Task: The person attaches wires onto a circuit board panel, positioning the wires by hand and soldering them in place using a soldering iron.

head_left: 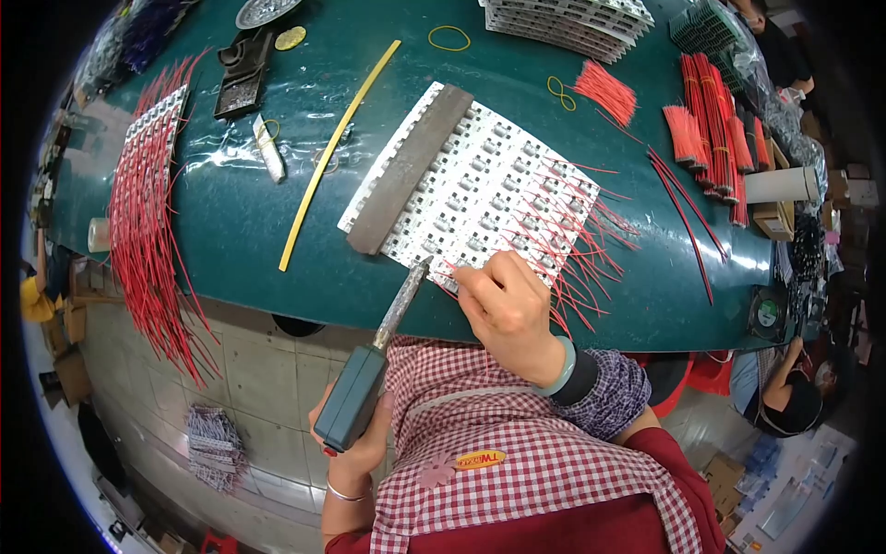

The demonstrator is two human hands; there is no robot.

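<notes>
A soldering gun [353, 399] with a dark green body is gripped in my left hand [371, 439]. Its metal tip reaches the near edge of a white circuit board panel [484, 185]. Just right of the tip, my right hand [508, 309] rests closed over that edge, thumb and forefinger pinched on a thin red wire. Many red wires [577, 254] stick out from the panel's right part. Across its left part lies a flat brown-grey bar [411, 171]. The panel sits tilted on the green table [249, 231].
Another wired panel [152, 185] hangs over the left table edge. A yellow strip [341, 152], a white tube [269, 152] and a dark tray [242, 78] lie between. Stacked panels [572, 23] stand at the back; red wire bundles [711, 125] lie right. Another person [784, 392] sits at right.
</notes>
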